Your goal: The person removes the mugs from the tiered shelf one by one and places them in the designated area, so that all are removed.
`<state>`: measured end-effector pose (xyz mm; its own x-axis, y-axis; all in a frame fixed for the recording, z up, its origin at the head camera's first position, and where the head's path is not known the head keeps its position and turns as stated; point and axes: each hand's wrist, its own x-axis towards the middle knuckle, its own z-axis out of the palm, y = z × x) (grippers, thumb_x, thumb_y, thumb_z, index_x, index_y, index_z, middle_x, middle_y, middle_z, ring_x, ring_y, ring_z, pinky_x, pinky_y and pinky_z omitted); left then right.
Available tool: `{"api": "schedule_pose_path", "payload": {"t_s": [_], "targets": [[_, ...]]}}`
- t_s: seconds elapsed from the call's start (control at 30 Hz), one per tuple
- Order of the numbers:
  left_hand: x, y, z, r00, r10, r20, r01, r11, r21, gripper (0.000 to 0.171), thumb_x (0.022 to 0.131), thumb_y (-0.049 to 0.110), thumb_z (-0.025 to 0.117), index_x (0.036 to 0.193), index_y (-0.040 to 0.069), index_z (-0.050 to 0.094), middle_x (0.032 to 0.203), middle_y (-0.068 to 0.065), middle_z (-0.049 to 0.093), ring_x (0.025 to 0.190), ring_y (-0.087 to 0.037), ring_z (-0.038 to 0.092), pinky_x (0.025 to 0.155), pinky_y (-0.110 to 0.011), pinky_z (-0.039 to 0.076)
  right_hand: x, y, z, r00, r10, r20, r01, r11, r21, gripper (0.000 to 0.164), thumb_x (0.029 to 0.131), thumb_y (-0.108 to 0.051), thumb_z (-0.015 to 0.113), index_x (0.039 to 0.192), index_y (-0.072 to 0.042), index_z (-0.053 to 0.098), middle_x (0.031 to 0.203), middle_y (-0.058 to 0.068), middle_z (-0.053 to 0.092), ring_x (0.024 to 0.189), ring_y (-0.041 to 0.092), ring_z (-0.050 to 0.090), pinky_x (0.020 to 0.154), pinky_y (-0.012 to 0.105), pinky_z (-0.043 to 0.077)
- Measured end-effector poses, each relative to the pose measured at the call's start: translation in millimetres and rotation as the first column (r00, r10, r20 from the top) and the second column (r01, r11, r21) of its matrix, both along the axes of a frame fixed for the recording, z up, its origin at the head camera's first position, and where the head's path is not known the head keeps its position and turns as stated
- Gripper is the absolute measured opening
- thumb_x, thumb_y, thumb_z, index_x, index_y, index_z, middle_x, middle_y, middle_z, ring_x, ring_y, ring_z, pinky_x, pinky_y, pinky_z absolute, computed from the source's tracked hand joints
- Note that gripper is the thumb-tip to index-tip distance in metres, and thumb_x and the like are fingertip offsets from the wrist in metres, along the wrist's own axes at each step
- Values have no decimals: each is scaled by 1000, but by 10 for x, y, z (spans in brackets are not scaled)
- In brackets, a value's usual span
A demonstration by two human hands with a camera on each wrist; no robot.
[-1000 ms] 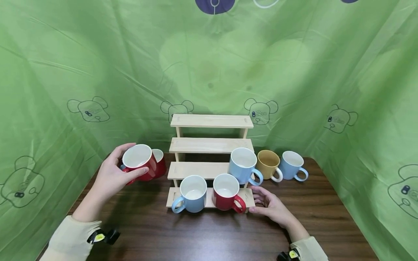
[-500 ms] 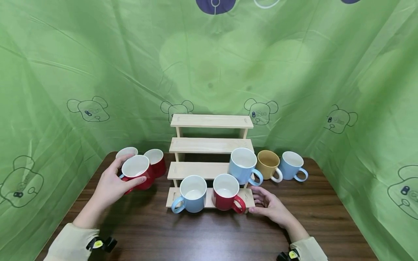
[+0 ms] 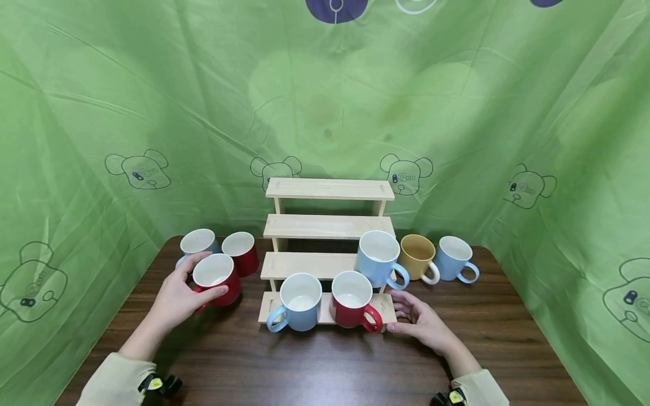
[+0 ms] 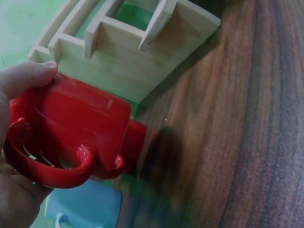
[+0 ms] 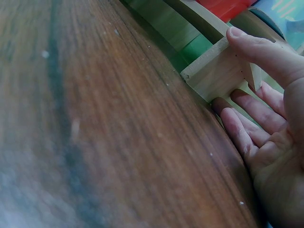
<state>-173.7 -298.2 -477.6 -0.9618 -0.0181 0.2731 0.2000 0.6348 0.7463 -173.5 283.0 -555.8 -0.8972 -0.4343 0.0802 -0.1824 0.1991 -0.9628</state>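
My left hand point(image 3: 181, 292) holds a red mug point(image 3: 225, 288) with a white inside, thumb on its near side and fingers at the far side. The left wrist view shows this mug's handle point(image 4: 57, 173) beside the palm; whether its base touches the table cannot be told. My right hand point(image 3: 422, 320) is at the right end of the stepped wooden rack point(image 3: 329, 226), thumb at the lowest shelf's front corner and fingers behind along its side. On that lowest shelf stand a light blue mug point(image 3: 301, 304) and another red mug point(image 3: 350, 301). A larger blue mug point(image 3: 377, 262) occupies the second shelf's right end.
Behind the left hand stand a blue mug point(image 3: 199, 241) and a red mug point(image 3: 244, 256). Right of the rack are a mustard-yellow mug point(image 3: 416, 258) and a light blue mug point(image 3: 452, 260). Green cloth point(image 3: 325, 101) surrounds the dark wooden table point(image 3: 325, 366).
My left hand has brought the red mug down and toward me, uncovering the blue mug and more of the red one behind it. The right hand has stayed at the rack.
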Motion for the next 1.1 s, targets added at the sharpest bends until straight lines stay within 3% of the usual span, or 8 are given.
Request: {"api": "schedule_pose_path", "payload": {"t_s": [0.5, 0.9, 1.1], "targets": [[-11, -69, -109, 1000, 3, 22, -2, 1000, -20, 90, 82, 39, 99, 157, 17, 53, 136, -11, 67, 112, -11, 56, 85, -25, 48, -7, -6, 2, 1000, -1, 5, 1, 1000, 3, 72, 95, -5, 85, 158, 0, 48, 150, 27, 59, 120, 21, 71, 99, 28, 58], [-49, -141, -228, 1000, -19, 3, 19, 1000, -14, 87, 82, 35, 100, 154, 17, 55, 133, -10, 69, 109, -5, 57, 86, -24, 46, 6, -10, 25, 1000, -24, 20, 24, 1000, 20, 73, 95, -7, 86, 157, 1, 48, 149, 28, 60, 119, 20, 71, 100, 26, 57], [-46, -150, -272, 1000, -21, 4, 21, 1000, -13, 87, 81, 34, 101, 153, 16, 56, 132, -11, 71, 108, -12, 59, 85, -24, 46, 8, -13, 27, 1000, -21, 17, 20, 1000, 19, 73, 95, -6, 85, 157, 1, 48, 147, 27, 61, 119, 21, 71, 100, 27, 57]]}}
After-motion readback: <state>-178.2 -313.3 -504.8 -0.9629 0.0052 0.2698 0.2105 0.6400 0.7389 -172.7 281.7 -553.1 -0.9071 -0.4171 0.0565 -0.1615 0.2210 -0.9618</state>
